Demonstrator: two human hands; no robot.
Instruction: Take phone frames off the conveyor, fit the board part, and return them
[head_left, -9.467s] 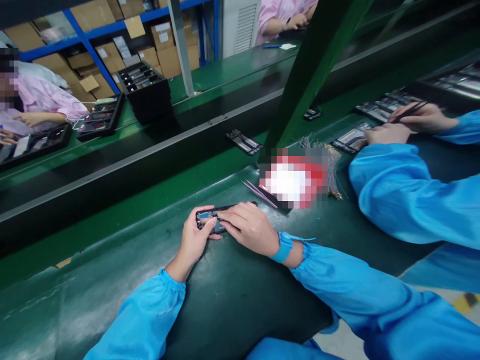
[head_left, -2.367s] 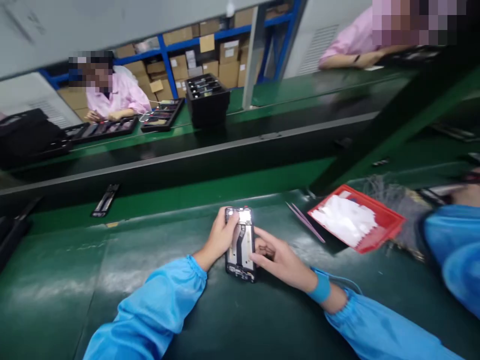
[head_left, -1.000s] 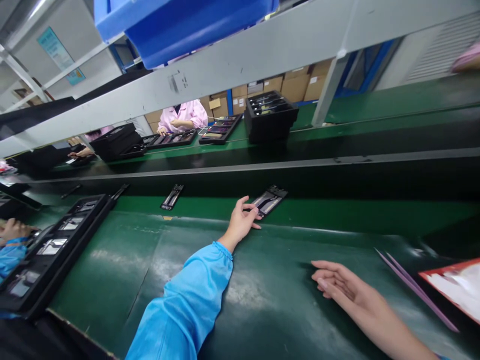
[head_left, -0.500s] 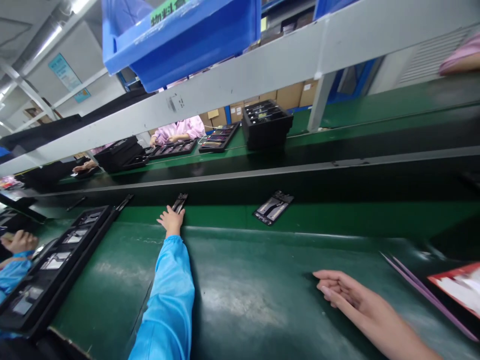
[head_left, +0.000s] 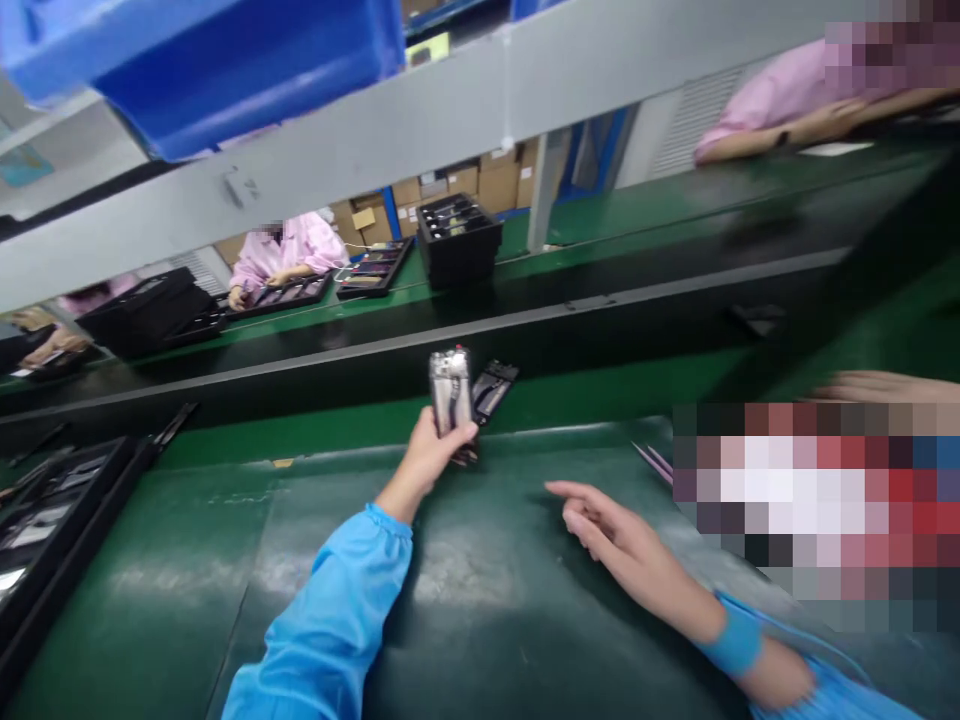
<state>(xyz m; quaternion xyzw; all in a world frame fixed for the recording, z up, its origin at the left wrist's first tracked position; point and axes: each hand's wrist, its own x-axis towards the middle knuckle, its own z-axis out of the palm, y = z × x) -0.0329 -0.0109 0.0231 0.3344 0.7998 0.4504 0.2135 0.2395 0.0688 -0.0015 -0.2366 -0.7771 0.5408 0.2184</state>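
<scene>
My left hand grips a phone frame by its lower end and holds it upright above the green bench. Just behind it a second phone frame lies flat on the green strip beside the conveyor. My right hand rests on the bench to the right, fingers apart and pointing left, holding nothing. Both arms wear blue sleeves, and a blue wrist strap sits on the right wrist.
Thin pink tweezers lie right of my right hand, beside a blurred patch. A black parts tray fills the left edge. A stack of black trays and people in pink sit beyond the dark conveyor. Another person's hand is at far right.
My left hand reached left to a phone frame by the conveyor, took it and brought it back upright to the middle. The one set down earlier stays on the strip. The view swung right.
</scene>
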